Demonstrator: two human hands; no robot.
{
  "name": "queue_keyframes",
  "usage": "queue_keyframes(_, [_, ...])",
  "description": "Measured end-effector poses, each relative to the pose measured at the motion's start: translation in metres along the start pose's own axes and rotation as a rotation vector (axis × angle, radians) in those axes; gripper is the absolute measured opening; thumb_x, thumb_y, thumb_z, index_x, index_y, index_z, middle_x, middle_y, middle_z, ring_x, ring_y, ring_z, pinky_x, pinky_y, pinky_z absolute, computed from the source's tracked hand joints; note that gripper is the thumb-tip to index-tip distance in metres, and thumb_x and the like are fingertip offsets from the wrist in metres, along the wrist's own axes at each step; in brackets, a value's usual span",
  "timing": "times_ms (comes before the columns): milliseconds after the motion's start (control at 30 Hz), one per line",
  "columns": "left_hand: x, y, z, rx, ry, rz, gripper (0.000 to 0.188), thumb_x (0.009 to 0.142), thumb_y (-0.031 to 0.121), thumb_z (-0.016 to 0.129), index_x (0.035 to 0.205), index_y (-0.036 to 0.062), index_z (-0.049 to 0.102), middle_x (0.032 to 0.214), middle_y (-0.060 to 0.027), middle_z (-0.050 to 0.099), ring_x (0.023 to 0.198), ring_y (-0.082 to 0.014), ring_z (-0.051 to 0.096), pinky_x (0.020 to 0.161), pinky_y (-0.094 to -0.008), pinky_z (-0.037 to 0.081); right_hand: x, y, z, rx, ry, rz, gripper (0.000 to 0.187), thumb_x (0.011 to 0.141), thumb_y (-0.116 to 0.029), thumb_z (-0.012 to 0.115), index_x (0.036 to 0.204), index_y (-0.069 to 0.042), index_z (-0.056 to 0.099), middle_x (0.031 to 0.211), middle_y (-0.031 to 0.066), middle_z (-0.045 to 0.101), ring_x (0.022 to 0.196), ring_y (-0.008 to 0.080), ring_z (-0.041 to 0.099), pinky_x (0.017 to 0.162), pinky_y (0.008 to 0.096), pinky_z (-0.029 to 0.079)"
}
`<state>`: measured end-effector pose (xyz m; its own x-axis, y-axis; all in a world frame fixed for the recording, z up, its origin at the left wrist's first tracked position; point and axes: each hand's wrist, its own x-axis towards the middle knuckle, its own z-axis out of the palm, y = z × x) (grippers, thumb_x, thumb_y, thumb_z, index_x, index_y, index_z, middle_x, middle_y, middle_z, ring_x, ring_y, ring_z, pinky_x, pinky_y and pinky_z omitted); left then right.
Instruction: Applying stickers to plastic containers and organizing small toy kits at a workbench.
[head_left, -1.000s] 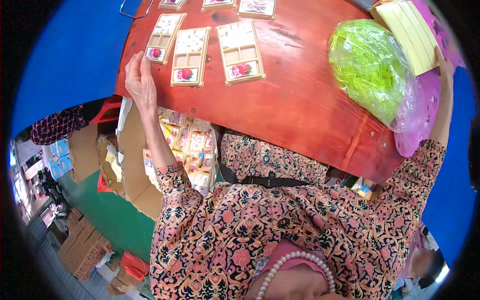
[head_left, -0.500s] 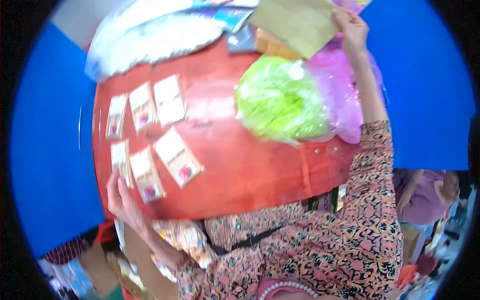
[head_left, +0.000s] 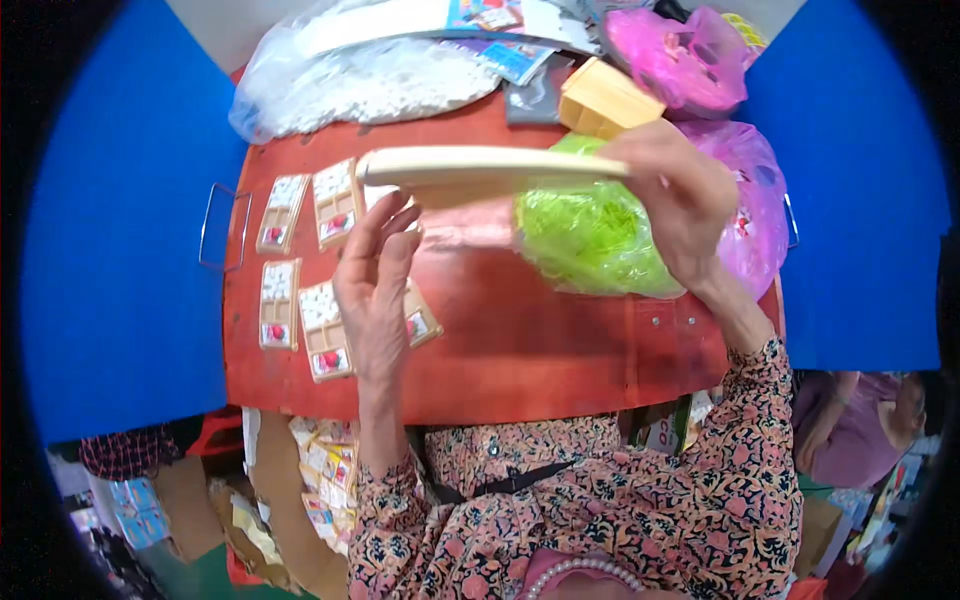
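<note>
My right hand (head_left: 675,195) grips the right end of a flat tan paper-like piece (head_left: 500,172), held nearly edge-on above the table. Whether it is a bag, an envelope or a folded card I cannot make out. My left hand (head_left: 372,300) is raised under its far-left end, fingers apart and holding nothing. Behind and beside that hand lie several small wooden compartment trays (head_left: 280,305), with white bits in some cells and a red-printed square in another. My left hand partly hides the trays nearest it.
A clear bag of bright green shreds (head_left: 600,230) lies right of centre, beside pink plastic bags (head_left: 755,200). Behind are a tan box (head_left: 605,97) and a large bag of white pieces (head_left: 400,90). Blue panels (head_left: 130,250) flank the red table (head_left: 500,350). Another person (head_left: 860,425) is at right.
My right hand has brought the tan piece down and leftward from the far right, tilting it edge-on. My left hand has left the front-left tray and moved up and right.
</note>
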<state>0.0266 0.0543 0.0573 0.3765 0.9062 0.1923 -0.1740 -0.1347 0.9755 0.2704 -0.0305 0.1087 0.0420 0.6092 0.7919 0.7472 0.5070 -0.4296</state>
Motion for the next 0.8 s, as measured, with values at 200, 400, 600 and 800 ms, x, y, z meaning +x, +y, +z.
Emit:
queue_keyframes(200, [-0.009,-0.007,-0.006,-0.307,0.015,-0.095,0.041,0.095,0.024,0.050,0.124,-0.0039,0.047,0.115,-0.0129,0.058,0.105,-0.0208,0.058,0.094,-0.0359,0.045,-0.019,-0.026,0.019,-0.161,-0.165,-0.562,0.031,0.053,-0.004,0.065,0.083,0.005,0.064,0.087,0.0140,0.063,0.077,0.0257,0.061,0.064,0.0311,0.053])
queue_keyframes(400, [-0.005,-0.004,-0.017,-0.602,-0.006,-0.159,0.034,0.094,0.020,0.051,0.119,-0.0029,0.049,0.113,-0.0104,0.058,0.106,-0.0187,0.057,0.094,-0.0370,0.046,-0.022,-0.027,0.026,-0.100,-0.200,-0.512,0.030,0.055,-0.002,0.065,0.084,0.005,0.065,0.088,0.0140,0.063,0.080,0.0263,0.061,0.065,0.0321,0.053])
queue_keyframes(600, [-0.007,-0.009,-0.017,-0.274,0.081,-0.003,0.036,0.089,0.024,0.062,0.114,0.0008,0.055,0.111,-0.0058,0.059,0.101,-0.0122,0.056,0.089,-0.0286,0.044,-0.020,-0.030,0.016,-0.149,-0.183,-0.433,0.032,0.056,-0.002,0.067,0.088,0.005,0.064,0.090,0.0137,0.063,0.082,0.0278,0.060,0.068,0.0334,0.053])
queue_keyframes(800, [-0.005,0.005,-0.030,-0.122,0.052,0.085,0.031,0.087,0.020,0.063,0.107,-0.0032,0.061,0.099,-0.0078,0.065,0.092,-0.0126,0.060,0.083,-0.0275,0.047,-0.024,-0.020,0.016,-0.308,-0.121,-0.320,0.036,0.062,-0.008,0.071,0.098,-0.003,0.066,0.098,0.0122,0.062,0.089,0.0282,0.058,0.074,0.0361,0.049])
